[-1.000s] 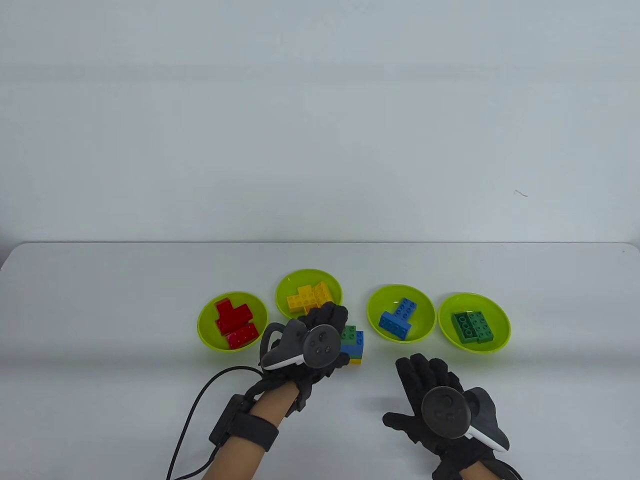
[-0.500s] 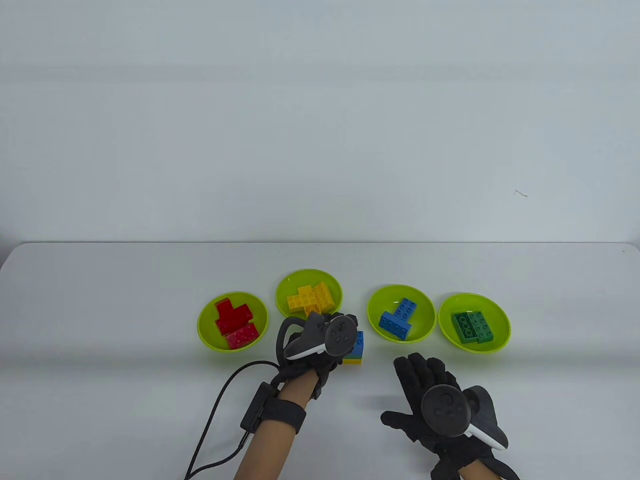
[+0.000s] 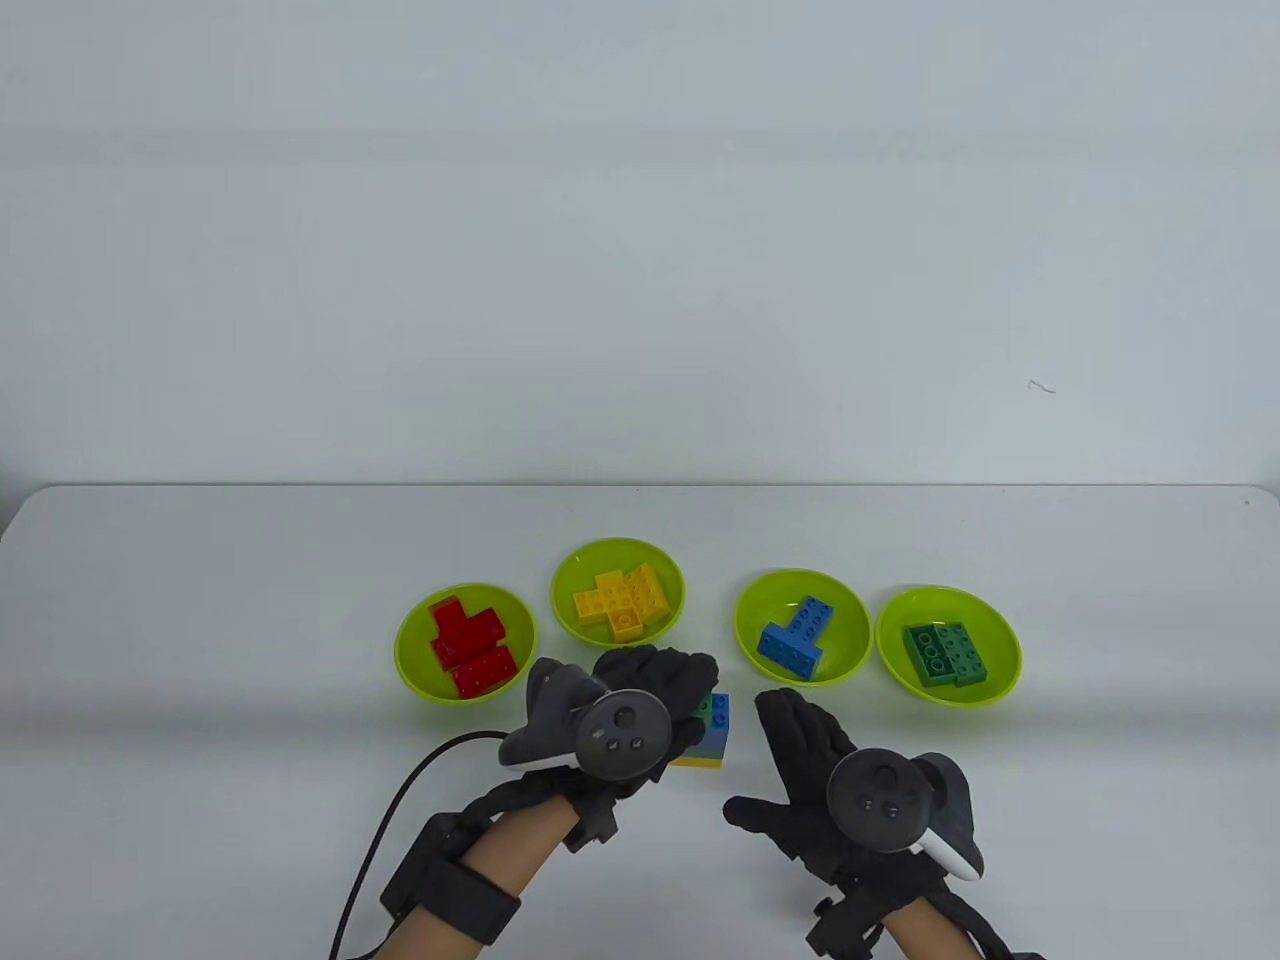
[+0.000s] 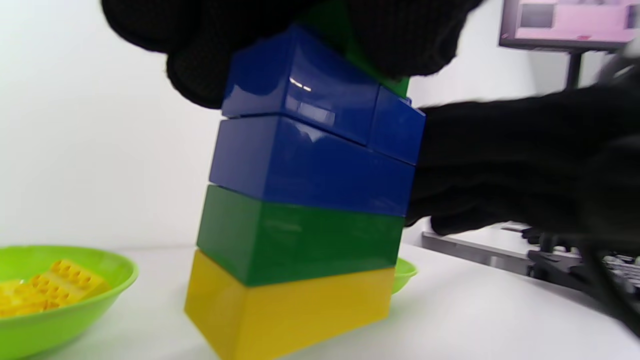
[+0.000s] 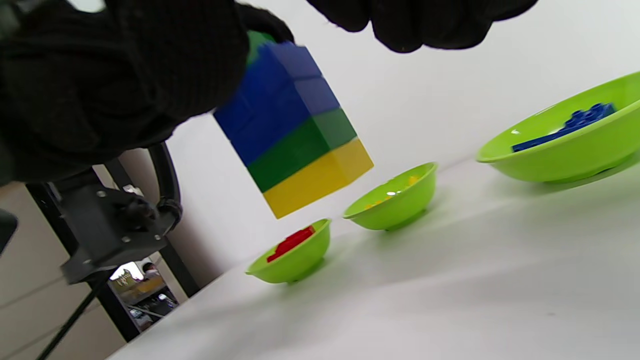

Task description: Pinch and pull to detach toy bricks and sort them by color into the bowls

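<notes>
A brick stack (image 3: 712,742) hangs tilted just above the table: yellow at the bottom, then green, two blue layers and a green brick on top (image 4: 300,200) (image 5: 300,135). My left hand (image 3: 680,690) grips its upper part from above, fingers curled over the top bricks (image 4: 400,35). Just right of the stack, my right hand (image 3: 790,735) is spread open with its fingers straight, close to the blue layers (image 4: 500,160) and holding nothing. I cannot tell whether it touches them.
Four lime bowls stand in a row behind the hands: one with red bricks (image 3: 410,640), one with yellow (image 3: 565,590), one with blue (image 3: 850,620), one with green (image 3: 1000,640). A cable (image 3: 400,800) trails from my left wrist. A monitor and keyboard lie beyond the table.
My left hand took hold of the stack, lifted it and drew it nearer. My right hand slid left and forward, up beside the stack.
</notes>
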The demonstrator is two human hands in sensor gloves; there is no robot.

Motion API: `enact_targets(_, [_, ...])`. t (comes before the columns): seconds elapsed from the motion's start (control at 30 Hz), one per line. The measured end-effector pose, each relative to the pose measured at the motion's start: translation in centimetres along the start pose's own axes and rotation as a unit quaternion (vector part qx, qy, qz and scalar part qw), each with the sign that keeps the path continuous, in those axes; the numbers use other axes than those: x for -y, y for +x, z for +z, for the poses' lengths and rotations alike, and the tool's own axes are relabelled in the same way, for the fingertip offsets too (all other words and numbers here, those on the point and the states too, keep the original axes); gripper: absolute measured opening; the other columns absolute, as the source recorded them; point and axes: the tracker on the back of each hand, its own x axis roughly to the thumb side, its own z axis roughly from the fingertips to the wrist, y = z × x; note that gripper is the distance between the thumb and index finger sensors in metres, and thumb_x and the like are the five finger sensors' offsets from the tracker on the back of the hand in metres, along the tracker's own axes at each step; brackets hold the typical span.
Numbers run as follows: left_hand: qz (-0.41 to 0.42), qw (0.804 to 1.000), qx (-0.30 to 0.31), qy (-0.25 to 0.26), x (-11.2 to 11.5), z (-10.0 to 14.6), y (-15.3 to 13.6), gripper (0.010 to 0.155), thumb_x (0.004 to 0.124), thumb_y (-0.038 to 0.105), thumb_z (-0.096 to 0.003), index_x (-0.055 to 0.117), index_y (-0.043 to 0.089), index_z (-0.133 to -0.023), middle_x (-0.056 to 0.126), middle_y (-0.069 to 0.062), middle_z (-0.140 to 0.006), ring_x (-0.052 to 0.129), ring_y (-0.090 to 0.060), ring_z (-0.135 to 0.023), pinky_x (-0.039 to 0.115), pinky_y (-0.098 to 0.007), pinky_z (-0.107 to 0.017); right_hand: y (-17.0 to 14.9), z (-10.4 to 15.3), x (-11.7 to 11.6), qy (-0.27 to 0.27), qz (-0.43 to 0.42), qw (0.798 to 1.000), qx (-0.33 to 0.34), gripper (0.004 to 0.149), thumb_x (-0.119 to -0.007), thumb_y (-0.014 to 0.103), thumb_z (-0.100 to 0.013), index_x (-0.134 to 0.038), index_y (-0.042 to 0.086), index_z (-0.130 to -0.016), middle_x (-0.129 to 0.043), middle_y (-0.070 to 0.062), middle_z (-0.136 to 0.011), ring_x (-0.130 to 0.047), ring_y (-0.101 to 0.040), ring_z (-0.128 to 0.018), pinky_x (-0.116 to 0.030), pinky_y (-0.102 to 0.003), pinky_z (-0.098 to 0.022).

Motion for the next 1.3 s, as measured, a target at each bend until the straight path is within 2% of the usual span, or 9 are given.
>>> enact_targets(0.17, [0.012, 1.000, -0.003, 0.001, -2.1, 3.4, 1.7, 0.061, 0.073, 0.035, -0.0482, 0.070, 0.003, -0.101, 0.082, -0.026, -0.090, 0.084, -0.042, -0.080, 0.064, -0.057, -0.065, 1.1, -0.8, -1.6, 0.008, -0.085, 0.996, 0.024, 0.085, -0.081, 0.044, -0.050, -0.043, -0.001, -0.111, -0.055, -0.031, -0.110, -0.065, -0.053, -0.096, -0.053, -0.059, -0.072])
enact_targets(0.3, [0.014, 1.000, -0.002, 0.013, -1.2, 5.2, 2.3, 0.061, 0.073, 0.035, -0.0481, 0.071, 0.003, -0.100, 0.082, -0.027, -0.090, 0.085, -0.042, -0.079, 0.065, -0.057, -0.064, 1.3, -0.8, -3.1, 0.023, -0.164, 0.985, 0.039, 0.078, -0.082, 0.042, -0.049, -0.052, 0.001, -0.108, -0.065, -0.028, -0.106, -0.074, -0.048, -0.091, -0.058, -0.057, -0.070])
enact_targets(0.53, [0.035, 0.999, 0.004, 0.003, 0.5, 5.8, 2.3, 0.061, 0.073, 0.034, -0.0482, 0.071, 0.003, -0.100, 0.082, -0.027, -0.090, 0.085, -0.043, -0.079, 0.065, -0.057, -0.064, 1.1, -0.4, -4.5, 0.004, -0.173, 0.984, 0.043, 0.065, -0.083, 0.037, -0.048, -0.064, 0.006, -0.102, -0.079, -0.020, -0.096, -0.085, -0.041, -0.083, -0.064, -0.054, -0.068])
enact_targets(0.7, [0.072, 0.997, -0.004, 0.028, 0.9, 6.0, 1.8, 0.063, 0.073, 0.037, -0.0504, 0.065, 0.004, -0.104, 0.078, -0.026, -0.095, 0.082, -0.043, -0.084, 0.063, -0.058, -0.066, 0.9, -0.4, -4.1, -0.014, -0.182, 0.982, 0.043, 0.063, -0.083, 0.037, -0.047, -0.067, 0.007, -0.100, -0.080, -0.019, -0.095, -0.085, -0.040, -0.082, -0.065, -0.053, -0.067])
enact_targets(0.77, [0.095, 0.994, -0.012, 0.052, 1.1, 6.2, 1.3, 0.075, 0.074, 0.043, -0.0494, 0.053, 0.002, -0.108, 0.068, -0.029, -0.101, 0.074, -0.047, -0.090, 0.059, -0.060, -0.068, 0.9, -0.3, -3.8, -0.027, -0.184, 0.982, 0.043, 0.063, -0.083, 0.037, -0.047, -0.066, 0.007, -0.100, -0.080, -0.019, -0.095, -0.085, -0.040, -0.082, -0.065, -0.054, -0.067])
enact_targets(0.83, [0.121, 0.989, -0.032, 0.076, 1.6, 6.5, 0.5, 0.083, 0.076, 0.047, -0.0474, 0.049, -0.002, -0.108, 0.066, -0.031, -0.100, 0.072, -0.049, -0.090, 0.056, -0.062, -0.068, 0.9, -0.3, -3.3, -0.036, -0.187, 0.981, 0.046, 0.063, -0.083, 0.037, -0.047, -0.066, 0.007, -0.100, -0.080, -0.019, -0.095, -0.085, -0.040, -0.082, -0.065, -0.053, -0.067])
enact_targets(0.93, [0.155, 0.984, -0.048, 0.071, 2.9, 6.8, -0.7, 0.088, 0.076, 0.050, -0.0460, 0.045, -0.004, -0.108, 0.063, -0.032, -0.101, 0.070, -0.049, -0.090, 0.055, -0.063, -0.068, 0.8, -0.3, -2.8, -0.046, -0.198, 0.978, 0.048, 0.063, -0.083, 0.037, -0.047, -0.067, 0.007, -0.100, -0.080, -0.019, -0.095, -0.085, -0.040, -0.082, -0.065, -0.054, -0.067])
enact_targets(1.1, [0.250, 0.963, -0.068, 0.079, 4.7, 7.2, -1.2, 0.079, 0.077, 0.046, -0.0468, 0.055, -0.004, -0.104, 0.071, -0.031, -0.095, 0.077, -0.048, -0.085, 0.060, -0.062, -0.065, 0.6, -0.1, -2.3, -0.052, -0.213, 0.974, 0.050, 0.063, -0.083, 0.037, -0.047, -0.067, 0.007, -0.099, -0.081, -0.019, -0.094, -0.086, -0.041, -0.081, -0.065, -0.054, -0.067])
enact_targets(1.3, [0.252, 0.961, -0.061, 0.092, 5.3, 7.2, -0.7, 0.068, 0.075, 0.042, -0.0468, 0.065, -0.002, -0.098, 0.080, -0.027, -0.088, 0.085, -0.044, -0.078, 0.065, -0.060, -0.061, 0.4, 0.2, -2.1, -0.045, -0.208, 0.976, 0.051, 0.063, -0.083, 0.036, -0.047, -0.067, 0.006, -0.099, -0.081, -0.020, -0.094, -0.086, -0.041, -0.081, -0.065, -0.054, -0.067])
